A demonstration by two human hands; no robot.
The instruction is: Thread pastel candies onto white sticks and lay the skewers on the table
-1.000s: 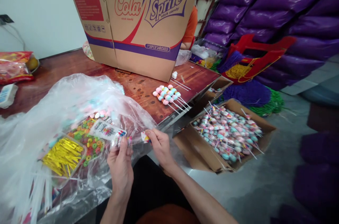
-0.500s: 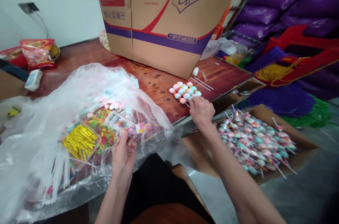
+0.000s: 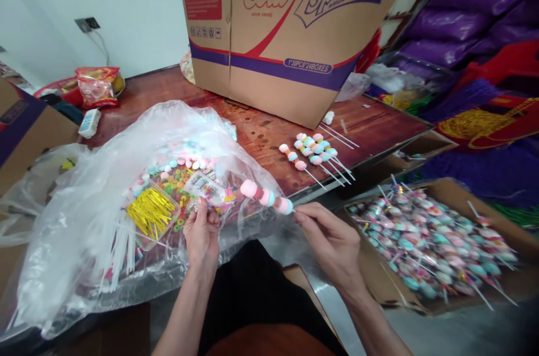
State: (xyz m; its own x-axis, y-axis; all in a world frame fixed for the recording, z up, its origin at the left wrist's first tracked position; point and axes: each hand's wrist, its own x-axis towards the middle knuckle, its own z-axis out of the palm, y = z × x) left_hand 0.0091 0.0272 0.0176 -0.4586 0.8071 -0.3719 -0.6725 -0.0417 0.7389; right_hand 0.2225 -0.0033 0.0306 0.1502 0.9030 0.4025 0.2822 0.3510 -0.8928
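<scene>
My right hand [image 3: 332,241] is holding a marshmallow skewer [image 3: 266,197] by the bare end of its stick; my fingers [image 3: 304,217] are pressed together around the stick, in a pinch. The skewer is lying almost level in the air, with its pink, white and blue pieces pointing to my left hand [image 3: 202,235]. This hand is pinching a small printed wrapper [image 3: 205,187] between the thumb and the other fingers, and the tip of the skewer is just beside the wrapper; I cannot tell whether they are touching. Both hands are staying over the near edge of the brown wooden surface [image 3: 261,134]. Under and behind my left hand a big clear plastic bag [image 3: 105,176] is lying, and inside it I am seeing coloured ring candies [image 3: 179,179] and a clear tray with gold twist ties [image 3: 150,211]. A bundle of white sticks [image 3: 122,249] is lying at the near side of the bag. Further on the surface, well apart from my hands, more marshmallow skewers [image 3: 314,148] are lying together in a small group, with one a little apart on the left. Behind them a large carton [image 3: 290,24] with the words Cola and Sprite is standing. To my right, lower than the surface, an open cardboard box [image 3: 425,238] is full of wrapped skewers.
</scene>
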